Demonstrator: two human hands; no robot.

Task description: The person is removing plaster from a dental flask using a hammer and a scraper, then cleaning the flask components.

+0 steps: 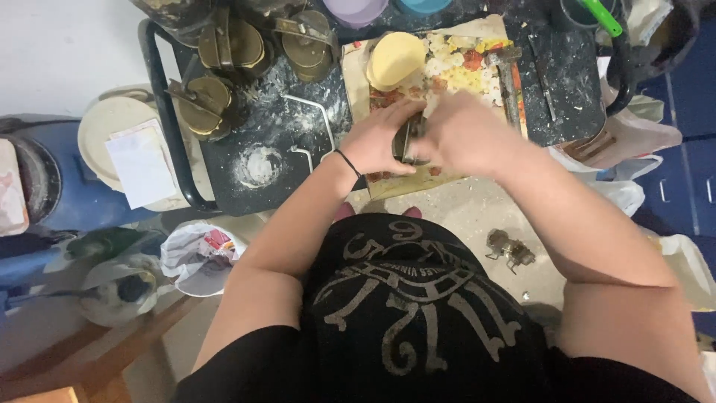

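Both of my hands meet over a patterned board (358, 75) on a dark, flour-dusted cart top (253, 127). My left hand (380, 138), with a black band on its wrist, and my right hand (462, 134) are closed together around a small dark metal mould (409, 140), which is mostly hidden by my fingers. A flat yellow disc of dough (394, 60) lies on the board just beyond my hands.
Several round brass moulds (224, 48) lie on the cart's back left. A metal tool (507, 78) rests on the board's right edge. A blue drum (82, 194) with a lid and paper stands left; plastic bags (198, 254) lie on the floor.
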